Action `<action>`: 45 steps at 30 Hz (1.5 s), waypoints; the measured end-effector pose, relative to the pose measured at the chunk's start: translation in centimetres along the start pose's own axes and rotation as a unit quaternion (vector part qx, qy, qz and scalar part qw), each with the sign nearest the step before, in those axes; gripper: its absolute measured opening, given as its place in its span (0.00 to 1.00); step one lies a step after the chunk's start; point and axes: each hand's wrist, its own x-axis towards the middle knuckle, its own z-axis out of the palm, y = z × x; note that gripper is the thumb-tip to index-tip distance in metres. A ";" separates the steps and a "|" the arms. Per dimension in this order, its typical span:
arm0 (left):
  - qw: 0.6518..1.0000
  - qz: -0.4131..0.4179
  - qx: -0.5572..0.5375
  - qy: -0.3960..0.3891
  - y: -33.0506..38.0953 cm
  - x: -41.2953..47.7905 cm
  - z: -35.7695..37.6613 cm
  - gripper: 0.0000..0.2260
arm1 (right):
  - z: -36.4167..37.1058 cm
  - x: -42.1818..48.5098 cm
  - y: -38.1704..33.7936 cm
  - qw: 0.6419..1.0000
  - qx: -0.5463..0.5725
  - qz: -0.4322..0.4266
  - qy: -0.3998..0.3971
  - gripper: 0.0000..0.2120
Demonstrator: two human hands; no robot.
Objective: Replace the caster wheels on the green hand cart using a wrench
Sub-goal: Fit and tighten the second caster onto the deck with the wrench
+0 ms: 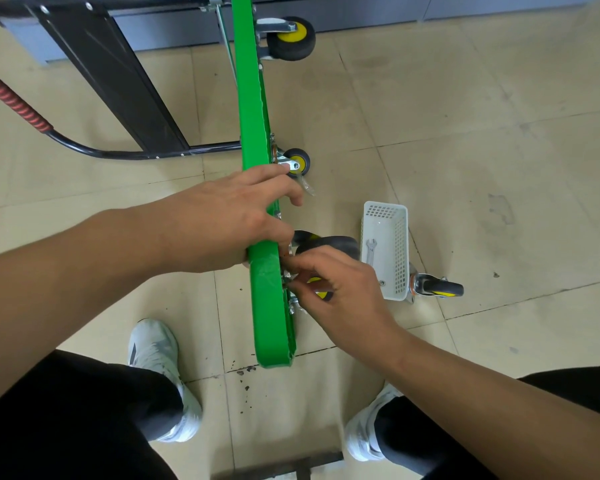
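Tiled floor; wrench (370, 252) in basket (400, 237) beside right hand (343, 289) pinching caster (329, 244), left hand (222, 220) gripping green cart (253, 116)

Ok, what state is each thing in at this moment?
cart deck, tipped on its edge
left hand, gripping cart deck
right hand, pinching at near caster's mount
near caster, against the deck; attachment hidden
wrench, lying in basket, untouched
loose caster, lying on floor beside basket
farthest caster, mounted on deck

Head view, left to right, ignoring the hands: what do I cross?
red handle grip → green cart deck → white basket holding the wrench → loose caster on the floor.
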 end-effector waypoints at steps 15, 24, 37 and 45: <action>1.000 0.000 0.008 -0.003 0.0 -0.1 -0.1 0.18 | 0.0 0.1 0.2 0.998 0.031 0.048 0.015 0.06; 1.000 0.000 0.013 -0.006 0.1 0.0 0.0 0.18 | 0.0 0.0 0.0 0.999 0.009 0.032 0.016 0.06; 1.000 0.003 0.002 -0.003 -0.1 -0.1 0.1 0.19 | -0.1 0.1 0.1 1.000 0.005 0.016 -0.015 0.08; 1.000 0.003 0.006 -0.003 -0.1 -0.1 0.2 0.18 | 0.3 0.0 0.4 1.000 -0.014 0.002 0.013 0.08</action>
